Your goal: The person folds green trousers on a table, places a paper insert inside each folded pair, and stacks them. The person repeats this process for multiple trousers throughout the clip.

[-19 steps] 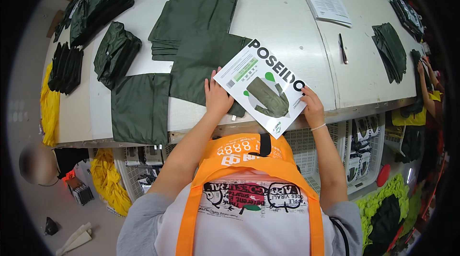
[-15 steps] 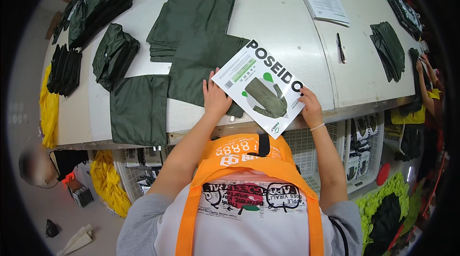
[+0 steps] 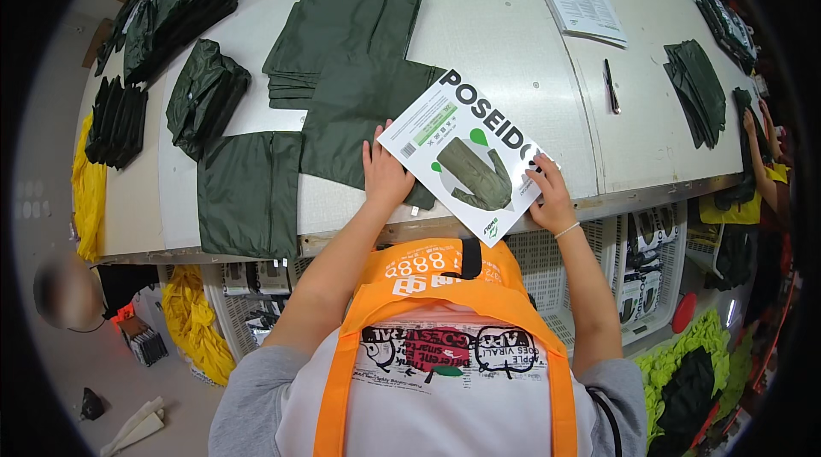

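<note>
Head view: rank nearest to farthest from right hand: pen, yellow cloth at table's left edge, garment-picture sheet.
1. Garment-picture sheet: touching the right hand, mostly to its left.
2. Pen: on the table, beyond and right.
3. Yellow cloth: far left, at the table's edge.

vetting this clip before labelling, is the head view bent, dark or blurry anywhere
Head view: the near edge of the long white table curves with the fisheye; the corners fall to black; the flat white paper leaflet with dark print looks sharp; a round beige shape at lower left is too blurred to identify.
</note>
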Demonstrator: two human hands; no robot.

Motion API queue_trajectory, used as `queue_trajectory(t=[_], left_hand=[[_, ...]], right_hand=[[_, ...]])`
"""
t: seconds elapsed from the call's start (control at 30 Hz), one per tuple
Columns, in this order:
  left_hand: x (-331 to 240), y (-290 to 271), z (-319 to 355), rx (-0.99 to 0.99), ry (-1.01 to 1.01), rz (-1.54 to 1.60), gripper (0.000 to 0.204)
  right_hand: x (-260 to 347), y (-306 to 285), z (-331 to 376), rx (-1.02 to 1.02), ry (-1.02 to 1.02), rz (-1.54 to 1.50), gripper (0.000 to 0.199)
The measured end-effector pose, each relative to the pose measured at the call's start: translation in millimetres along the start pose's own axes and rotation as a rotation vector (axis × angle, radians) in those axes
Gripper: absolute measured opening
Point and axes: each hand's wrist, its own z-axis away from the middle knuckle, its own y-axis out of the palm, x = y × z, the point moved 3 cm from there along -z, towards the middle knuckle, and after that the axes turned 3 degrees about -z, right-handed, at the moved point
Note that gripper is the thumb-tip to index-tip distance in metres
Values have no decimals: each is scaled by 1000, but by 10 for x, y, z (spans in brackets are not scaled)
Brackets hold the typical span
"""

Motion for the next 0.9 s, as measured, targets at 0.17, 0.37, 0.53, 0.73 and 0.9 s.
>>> queue_trajectory(t=[0.17, 0.37, 0.53, 0.73, 0.9], left_hand=[[8, 22, 1, -20, 7, 2, 63], [3, -17, 12, -21, 10, 36, 63], [-10, -23, 20, -41, -5, 83, 61], [69, 17, 1, -55, -35, 120, 47], [69, 17, -59, -104, -83, 232, 38]], right_hand=[[-9, 98, 38, 107, -166, 275, 39], [-185, 109, 69, 20, -138, 386, 32], [-295, 14, 17, 44, -139, 401, 34], [-209, -219, -56, -104, -35, 119, 29], [-214, -557, -154, -512, 606, -626, 22]])
